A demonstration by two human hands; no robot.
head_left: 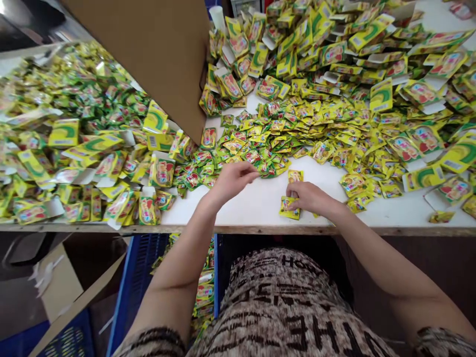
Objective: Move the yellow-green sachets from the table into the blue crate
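My left hand (236, 179) hovers over the near edge of the green candy sachets (203, 168), fingers loosely curled and partly apart; nothing shows in them. My right hand (310, 197) is down at the white tabletop (256, 206), its fingers closed on a small yellow sachet (289, 208) lying near the front edge. Just beyond those fingers, another yellow packet (295, 176) lies partly covered by the hand. A broad heap of yellow sachets (334, 131) spreads behind both hands.
Open-ended yellow boxes (375, 34) pile up at the back right, more boxes (96, 163) at the left. A brown cardboard panel (156, 49) stands between the heaps. Beneath the table edge, a blue crate (128, 287) holds packets, beside cardboard (61, 282).
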